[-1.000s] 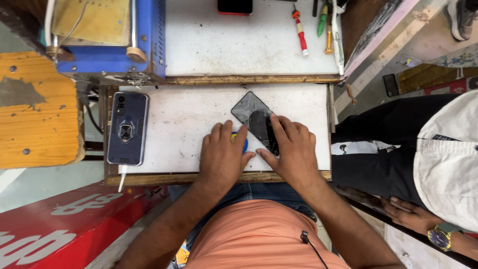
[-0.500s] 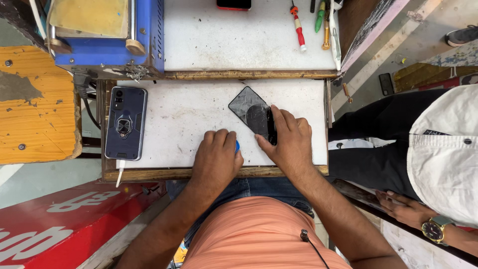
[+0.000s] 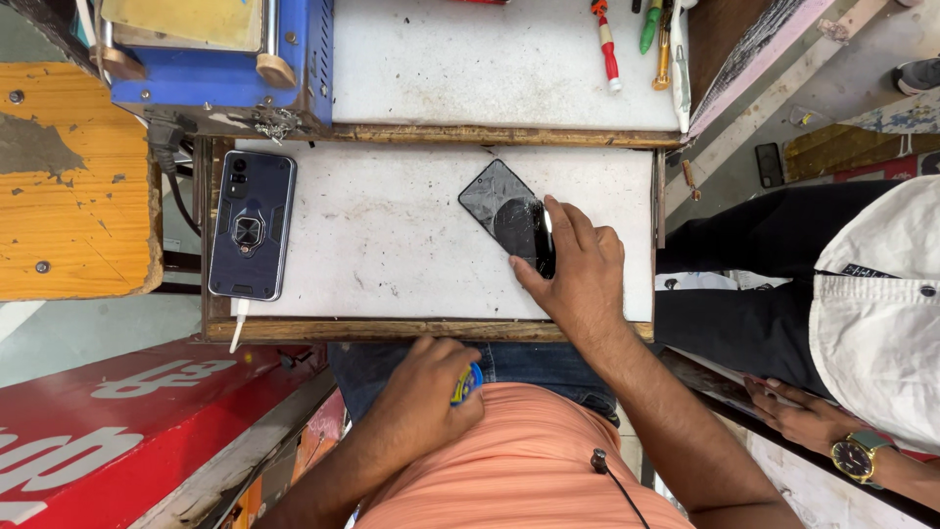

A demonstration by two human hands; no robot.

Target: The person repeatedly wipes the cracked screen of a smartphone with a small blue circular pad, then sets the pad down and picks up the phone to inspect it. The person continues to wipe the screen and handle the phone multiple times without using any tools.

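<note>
Cracked black phone pinned on the white bench, tilted, toward its right side.

Right hand lies over the phone's lower corner, grip spread flat on the glass. Left hand is off the bench by the lap, grip curled tight round a small blue-yellow object. A cased blue phone sits far left with a cable; screwdrivers lie on the upper shelf.

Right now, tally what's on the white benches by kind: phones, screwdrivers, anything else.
Phones: 2, cracked black phone under right hand, blue-cased phone
Screwdrivers: 3, red, green, yellow-handled
Blue machine: 1
Total: 6
</note>
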